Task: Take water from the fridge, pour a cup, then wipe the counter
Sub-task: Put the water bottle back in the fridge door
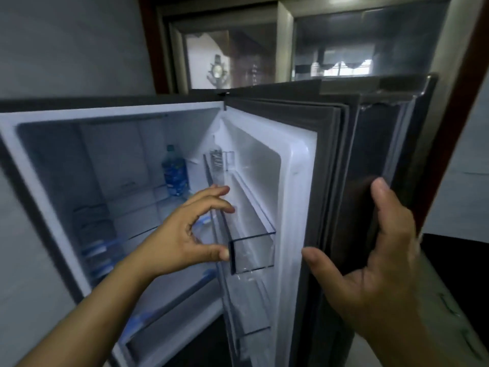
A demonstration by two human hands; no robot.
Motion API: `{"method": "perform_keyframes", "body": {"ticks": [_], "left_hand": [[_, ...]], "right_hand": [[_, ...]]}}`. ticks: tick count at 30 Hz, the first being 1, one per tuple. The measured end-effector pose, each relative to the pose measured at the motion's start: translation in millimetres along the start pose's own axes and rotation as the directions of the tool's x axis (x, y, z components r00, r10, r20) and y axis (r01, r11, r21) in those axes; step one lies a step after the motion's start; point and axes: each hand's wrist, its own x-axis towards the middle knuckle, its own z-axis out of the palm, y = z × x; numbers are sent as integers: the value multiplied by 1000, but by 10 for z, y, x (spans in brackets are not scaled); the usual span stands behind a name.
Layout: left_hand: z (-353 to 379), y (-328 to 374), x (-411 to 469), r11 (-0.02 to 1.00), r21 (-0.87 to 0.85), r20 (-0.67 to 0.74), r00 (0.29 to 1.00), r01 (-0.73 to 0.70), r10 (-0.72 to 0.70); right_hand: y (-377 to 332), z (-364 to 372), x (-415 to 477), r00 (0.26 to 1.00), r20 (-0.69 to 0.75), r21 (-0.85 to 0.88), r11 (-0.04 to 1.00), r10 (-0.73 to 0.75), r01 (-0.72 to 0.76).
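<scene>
Fridge door point(291, 154) stands swung open to the right; right hand point(378, 274) grips its free edge, thumb on the inner side, fingers wrapped round the outside. Left hand point(185, 234) reaches in w/ fingers spread and half-curled, holding nothing, just in front of the clear door bin point(251, 234). Water bottle point(174, 172), blue label, stands upright on a far shelf point(137, 205) inside, beyond the left hand; not touched yet.

Risks, as I see it: bottle is prob. cold and maybe damp, so a one-hand grab could slip; it's tall, so a fingertip knock could tip it on the shelf; if the right hand lets go, the door may swing back onto the left arm.

Room: wide gap btw the left inner wall point(53, 168) and the door bin; space either side of the bottle, so approach looks open; the bin's near corner sits right by the left thumb, easy to clip on the way out.
</scene>
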Motion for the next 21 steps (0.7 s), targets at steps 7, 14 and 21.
{"method": "perform_keyframes", "body": {"ticks": [7, 14, 21], "left_hand": [[-837, -361, -865, 963, 195, -372, 922, 188, -105], [-1661, -1345, -1271, 852, 120, -852, 493, 510, -176], [-1846, -2197, -1518, 926, -110, -636, 690, 361, -344]], "right_hand": [[-937, 822, -176, 981, -1, 101, 976, -192, 191], [-1647, 1892, -212, 972, 111, 266, 949, -206, 171], [-1977, 3082, -142, 949, 141, 143, 954, -283, 263]]}}
